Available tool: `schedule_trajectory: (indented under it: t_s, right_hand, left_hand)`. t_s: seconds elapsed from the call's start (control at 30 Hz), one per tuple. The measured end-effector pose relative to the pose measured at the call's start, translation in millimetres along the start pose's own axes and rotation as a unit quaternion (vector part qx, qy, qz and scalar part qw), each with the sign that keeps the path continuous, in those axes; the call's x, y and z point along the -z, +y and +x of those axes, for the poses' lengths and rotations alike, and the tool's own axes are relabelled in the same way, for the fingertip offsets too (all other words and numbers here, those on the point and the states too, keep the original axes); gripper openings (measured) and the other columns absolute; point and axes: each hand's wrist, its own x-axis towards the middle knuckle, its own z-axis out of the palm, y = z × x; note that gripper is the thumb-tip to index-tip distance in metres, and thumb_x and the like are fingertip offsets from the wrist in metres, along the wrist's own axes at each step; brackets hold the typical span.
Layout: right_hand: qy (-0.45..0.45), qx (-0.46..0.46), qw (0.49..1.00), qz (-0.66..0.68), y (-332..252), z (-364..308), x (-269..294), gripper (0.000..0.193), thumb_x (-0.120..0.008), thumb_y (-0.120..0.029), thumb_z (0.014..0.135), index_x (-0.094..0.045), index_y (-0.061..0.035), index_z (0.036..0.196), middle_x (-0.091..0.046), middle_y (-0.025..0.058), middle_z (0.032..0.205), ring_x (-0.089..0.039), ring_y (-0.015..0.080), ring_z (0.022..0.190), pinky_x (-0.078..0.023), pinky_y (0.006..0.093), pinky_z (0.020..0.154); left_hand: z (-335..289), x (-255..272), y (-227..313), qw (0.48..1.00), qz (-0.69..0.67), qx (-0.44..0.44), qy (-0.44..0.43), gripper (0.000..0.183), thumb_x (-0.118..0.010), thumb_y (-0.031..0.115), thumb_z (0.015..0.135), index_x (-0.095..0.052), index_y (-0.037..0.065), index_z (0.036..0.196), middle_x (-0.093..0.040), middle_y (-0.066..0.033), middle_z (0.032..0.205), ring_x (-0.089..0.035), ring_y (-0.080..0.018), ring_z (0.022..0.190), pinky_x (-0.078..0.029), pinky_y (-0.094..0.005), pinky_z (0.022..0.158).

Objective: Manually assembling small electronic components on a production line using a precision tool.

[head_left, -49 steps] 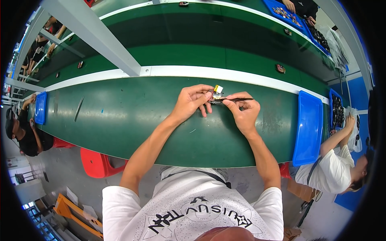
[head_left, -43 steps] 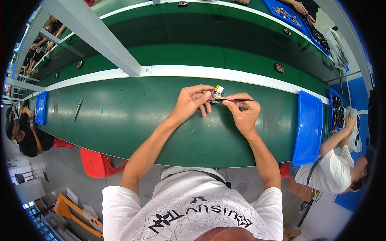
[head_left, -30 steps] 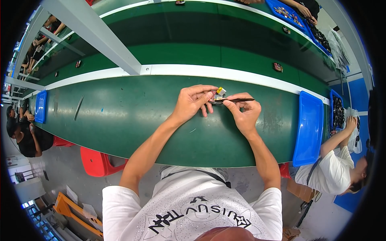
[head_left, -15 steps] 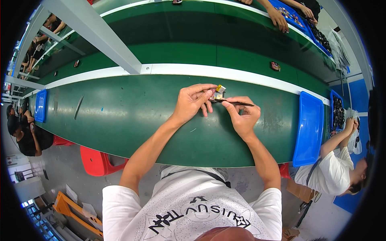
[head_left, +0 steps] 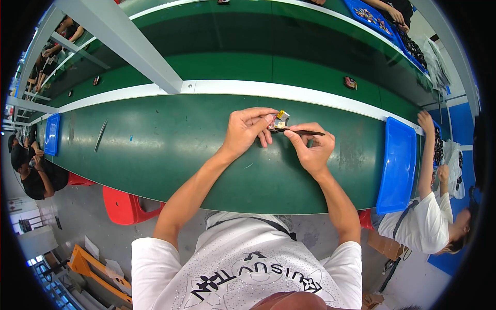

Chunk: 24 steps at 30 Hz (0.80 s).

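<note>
Above the middle of the green bench, my left hand (head_left: pixel 243 132) is closed, pinching a small electronic assembly (head_left: pixel 281 125) between thumb and fingers. The assembly shows a silver pouch with yellow tape and a pale block. My right hand (head_left: pixel 313 150) is closed too, thumb and fingers gripping a slim dark strip (head_left: pixel 309 133). The strip's left end meets the lower side of the assembly. Whether the two are joined I cannot tell, as my fingers cover part of both.
A blue tray (head_left: pixel 397 165) lies to the right, another blue tray (head_left: pixel 52 135) far left. Tweezers (head_left: pixel 101 136) rest on the bench. Beyond a white rail (head_left: pixel 232 88), small parts sit on a green belt (head_left: pixel 222 67). A grey post (head_left: pixel 129 46) rises at left. Co-workers sit at both sides.
My hands stay nearly where they were, still on the assembly and strip. Small parts on the belt have shifted slightly left. The co-worker at right has stretched an arm toward the belt.
</note>
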Motion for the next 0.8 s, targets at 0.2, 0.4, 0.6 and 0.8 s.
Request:
schedule_trajectory:
  t_s: [0.2,0.4,0.6,0.8]
  right_hand:
    - [0.013,-0.015,0.999,0.041,2.8,3.4,1.2,0.013,-0.085,-0.002,0.081,-0.076,-0.0006,0.090,-0.073,0.0026,0.076,-0.045,0.0019,0.046,-0.031,0.0213,0.044]
    - [-0.012,0.016,1.000,0.000,-0.6,5.0,2.4,0.015,-0.086,-0.003,0.080,-0.076,-0.0026,0.091,-0.074,0.0039,0.078,-0.046,0.0039,0.045,-0.033,0.0218,0.044]
    - [-0.029,0.057,0.998,-0.024,-2.4,6.1,1.2,0.016,-0.086,-0.003,0.078,-0.076,-0.0040,0.090,-0.074,0.0025,0.075,-0.046,0.0060,0.043,-0.034,0.0228,0.044]
    - [-0.028,0.055,0.998,-0.024,-5.4,6.9,1.0,0.015,-0.086,-0.001,0.078,-0.076,-0.0040,0.088,-0.075,0.0028,0.077,-0.045,0.0063,0.043,-0.034,0.0233,0.043]
  left_hand:
    - [0.7,0.3,2.1,1.000,0.007,0.000,0.012,0.025,-0.062,0.005,0.100,-0.068,-0.012,0.118,-0.072,-0.0169,0.086,-0.069,-0.0181,0.059,-0.055,-0.0266,0.047]
    - [0.9,1.2,0.1,1.000,0.004,-0.005,0.017,0.025,-0.062,0.004,0.100,-0.069,-0.012,0.117,-0.072,-0.0169,0.088,-0.069,-0.0176,0.060,-0.054,-0.0262,0.047]
    - [0.4,1.0,-1.5,1.000,0.020,-0.006,0.013,0.024,-0.062,0.004,0.100,-0.069,-0.011,0.117,-0.072,-0.0164,0.089,-0.069,-0.0174,0.060,-0.054,-0.0258,0.047]
    - [0.3,1.0,-2.2,1.000,0.024,-0.010,0.014,0.024,-0.062,0.004,0.100,-0.069,-0.011,0.117,-0.071,-0.0151,0.088,-0.069,-0.0175,0.061,-0.054,-0.0259,0.047]
